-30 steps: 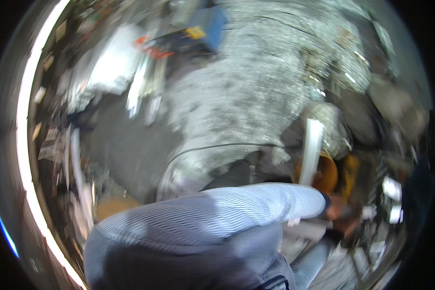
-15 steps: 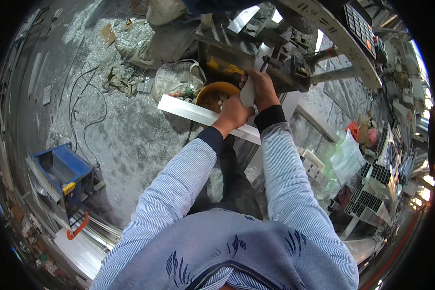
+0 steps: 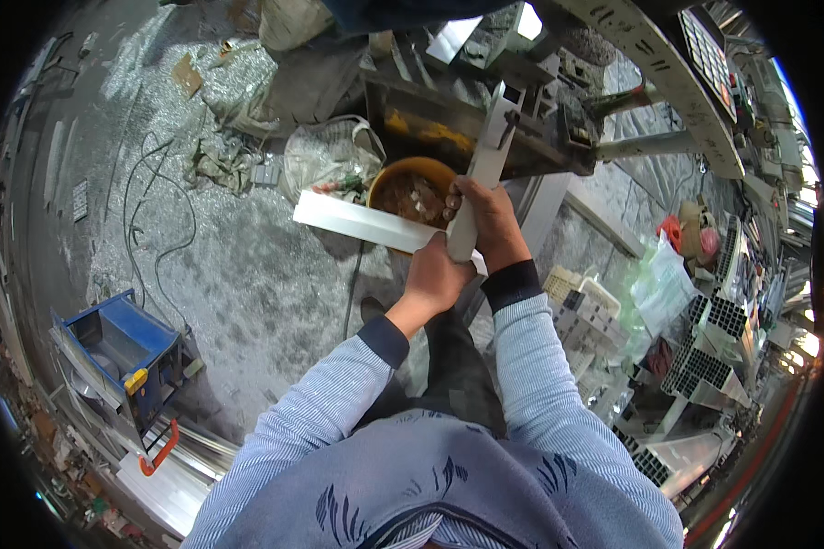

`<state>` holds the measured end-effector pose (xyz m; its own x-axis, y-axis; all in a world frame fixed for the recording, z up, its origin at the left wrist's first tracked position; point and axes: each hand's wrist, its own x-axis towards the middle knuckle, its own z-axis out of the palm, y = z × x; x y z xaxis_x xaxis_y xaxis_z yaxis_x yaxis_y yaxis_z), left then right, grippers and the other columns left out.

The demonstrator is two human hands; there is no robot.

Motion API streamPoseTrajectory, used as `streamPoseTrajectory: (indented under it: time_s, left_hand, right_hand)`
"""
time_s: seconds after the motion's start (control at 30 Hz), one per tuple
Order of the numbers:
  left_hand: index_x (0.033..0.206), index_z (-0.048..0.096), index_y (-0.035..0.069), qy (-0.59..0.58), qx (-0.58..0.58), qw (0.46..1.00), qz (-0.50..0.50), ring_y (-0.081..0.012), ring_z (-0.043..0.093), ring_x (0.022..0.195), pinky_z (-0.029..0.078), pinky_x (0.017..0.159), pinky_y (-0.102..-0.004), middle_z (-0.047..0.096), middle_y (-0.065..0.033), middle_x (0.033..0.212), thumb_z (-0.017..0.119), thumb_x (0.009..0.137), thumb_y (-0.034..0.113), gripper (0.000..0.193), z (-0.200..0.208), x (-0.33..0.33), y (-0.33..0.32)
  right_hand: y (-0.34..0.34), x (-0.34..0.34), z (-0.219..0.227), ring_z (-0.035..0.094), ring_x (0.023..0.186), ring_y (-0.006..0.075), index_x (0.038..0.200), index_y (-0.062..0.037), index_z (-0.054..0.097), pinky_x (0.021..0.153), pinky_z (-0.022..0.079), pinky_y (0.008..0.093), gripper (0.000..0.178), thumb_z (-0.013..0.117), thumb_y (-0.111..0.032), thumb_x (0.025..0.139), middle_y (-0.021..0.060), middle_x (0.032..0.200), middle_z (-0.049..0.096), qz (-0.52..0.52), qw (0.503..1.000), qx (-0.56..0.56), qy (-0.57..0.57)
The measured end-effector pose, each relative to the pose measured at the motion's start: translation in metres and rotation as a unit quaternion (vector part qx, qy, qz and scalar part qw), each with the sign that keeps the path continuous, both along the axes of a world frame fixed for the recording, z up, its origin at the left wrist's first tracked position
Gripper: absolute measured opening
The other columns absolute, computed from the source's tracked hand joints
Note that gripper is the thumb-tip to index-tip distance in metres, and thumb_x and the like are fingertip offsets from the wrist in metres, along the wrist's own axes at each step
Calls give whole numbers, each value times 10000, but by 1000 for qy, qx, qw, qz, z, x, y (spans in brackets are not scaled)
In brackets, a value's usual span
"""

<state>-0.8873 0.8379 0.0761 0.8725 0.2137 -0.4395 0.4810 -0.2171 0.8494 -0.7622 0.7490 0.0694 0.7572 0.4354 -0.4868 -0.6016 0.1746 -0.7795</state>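
My left hand [image 3: 435, 276] is closed around the right end of a long white metal bar [image 3: 352, 218], which slants up to the left. Close beside it, my right hand [image 3: 493, 220] grips a pale grey strip [image 3: 464, 233] with a rounded lower end. That lower end is near my left thumb. Above my right hand, a pale metal profile [image 3: 493, 146] runs up toward the bench, with a dark fitting at its side; whether it joins the strip I cannot tell. Behind the white bar sits a yellow-rimmed bucket [image 3: 380, 178] containing brownish bits, its near side partly covered by the bar.
A pale sack [image 3: 330, 151] leans left of the bucket. The dark metal bench [image 3: 430, 114] lies ahead. At the left stands a blue metal stand [image 3: 137, 325], with a black cable [image 3: 192, 215] on the floor beyond. Plastic crates [image 3: 581, 311] and sheeting [image 3: 659, 279] lie to the right.
Both hands have come closer to my body. The pale strip's rounded end has moved nearer too, and more of the profile above my right hand shows. The white bar has shifted slightly left.
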Motion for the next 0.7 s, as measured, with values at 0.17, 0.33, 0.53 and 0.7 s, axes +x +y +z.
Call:
streamPoseTrajectory:
  time_s: [0.17,0.33,0.53,0.7]
  left_hand:
    - [1080,596,-59,2,17,1000,24,-502,684,954,557,804,-524,697,-326,936,764,788,222,439,27,-61,-4]
    - [1094,609,-60,63,-19,998,26,-505,687,945,560,805,-514,702,-322,944,732,779,191,421,44,-93,-3]
    - [1082,622,-61,53,-20,998,32,-470,705,909,564,792,-480,708,-298,933,728,772,186,410,41,-90,-3]
    - [1064,623,-58,25,14,999,23,-402,727,798,566,729,-443,713,-248,868,741,767,196,408,36,-75,-4]
  right_hand:
    - [0,-63,19,625,639,167,1011,-27,623,566,519,318,242,712,-201,868,59,782,630,-13,999,-36,31]
    - [2,-104,22,621,632,167,1083,-22,583,578,532,319,323,727,-214,866,66,784,623,-53,997,-17,60]
    - [-1,-96,19,621,613,171,1062,-12,592,566,531,323,323,741,-224,870,72,773,625,-27,998,-14,55]
    - [1,-77,25,627,595,177,1040,-5,596,561,534,324,304,735,-223,880,67,759,629,-25,999,-14,47]
